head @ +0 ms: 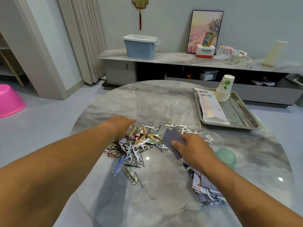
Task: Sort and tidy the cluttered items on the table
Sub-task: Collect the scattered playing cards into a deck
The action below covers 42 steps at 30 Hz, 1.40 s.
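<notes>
While both forearms reach in from the near edge of the round marble table (164,185), a loose paper clip (152,197) lies nearest, apart from the rest. Scattered playing cards (207,189), mostly blue backs up, lie under the right forearm at near right. Right hand (193,149): palm down, thumb curled over a small stack of blue-backed cards (172,140) that it grips; the stack's long axis runs from near right to far left, its free end pointing at the pile. Just right of this hand sit a green lid (227,157) and a clear lid (212,138). Left hand (120,126): palm down over the far left edge of the mixed pile (136,148) of floss picks, hair clips and bobby pins; fingers hidden from view, so grip cannot be told. A small box (131,130) lies at its fingertips. Beyond the pile stand a clear organiser (150,102) and a clear jar (180,111), both upright. Far right: a steel tray (249,122) holding a pouch (211,105) and stacked paper cups (224,89).
</notes>
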Available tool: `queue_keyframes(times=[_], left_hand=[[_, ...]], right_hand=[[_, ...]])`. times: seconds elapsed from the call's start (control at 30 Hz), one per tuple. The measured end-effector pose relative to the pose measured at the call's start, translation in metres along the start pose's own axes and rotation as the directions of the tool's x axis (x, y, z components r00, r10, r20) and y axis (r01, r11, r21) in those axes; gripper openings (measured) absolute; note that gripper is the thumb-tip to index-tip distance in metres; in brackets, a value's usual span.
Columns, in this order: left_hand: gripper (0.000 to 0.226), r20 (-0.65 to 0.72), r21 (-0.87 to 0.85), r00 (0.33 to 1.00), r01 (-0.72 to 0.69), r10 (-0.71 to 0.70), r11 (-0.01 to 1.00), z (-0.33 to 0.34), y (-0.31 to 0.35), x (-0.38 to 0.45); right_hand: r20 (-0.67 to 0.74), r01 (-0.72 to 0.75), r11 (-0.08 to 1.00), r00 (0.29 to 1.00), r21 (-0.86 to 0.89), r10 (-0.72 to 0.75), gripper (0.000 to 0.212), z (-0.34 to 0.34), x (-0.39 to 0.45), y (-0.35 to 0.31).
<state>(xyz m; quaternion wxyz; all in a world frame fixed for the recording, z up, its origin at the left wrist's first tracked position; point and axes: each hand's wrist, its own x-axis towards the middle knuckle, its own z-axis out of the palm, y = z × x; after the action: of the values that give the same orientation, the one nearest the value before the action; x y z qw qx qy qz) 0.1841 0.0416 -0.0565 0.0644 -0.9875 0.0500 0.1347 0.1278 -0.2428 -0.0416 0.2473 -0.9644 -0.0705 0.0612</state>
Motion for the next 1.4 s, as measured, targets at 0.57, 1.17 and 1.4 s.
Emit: queue_keyframes(times=[0.57, 1.17, 1.4], left_hand=[[0.089, -0.120, -0.606, 0.992, -0.035, -0.048, 0.795, -0.033, 0.002, -0.015], [0.034, -0.176, -0.728, 0.984, -0.118, -0.018, 0.676, 0.022, 0.199, -0.097], [0.074, -0.097, -0.715, 0.985, -0.168, 0.142, 0.678, 0.052, 0.230, -0.103]], right_hand=[[-0.059, -0.268, 0.919, 0.953, 0.290, 0.297, 0.033, -0.059, 0.006, 0.029], [0.146, -0.469, 0.882, 0.871, -0.039, 0.470, 0.041, -0.045, -0.057, 0.082], [0.211, -0.539, 0.841, 0.829, 0.054, 0.518, 0.073, -0.034, -0.055, 0.082]])
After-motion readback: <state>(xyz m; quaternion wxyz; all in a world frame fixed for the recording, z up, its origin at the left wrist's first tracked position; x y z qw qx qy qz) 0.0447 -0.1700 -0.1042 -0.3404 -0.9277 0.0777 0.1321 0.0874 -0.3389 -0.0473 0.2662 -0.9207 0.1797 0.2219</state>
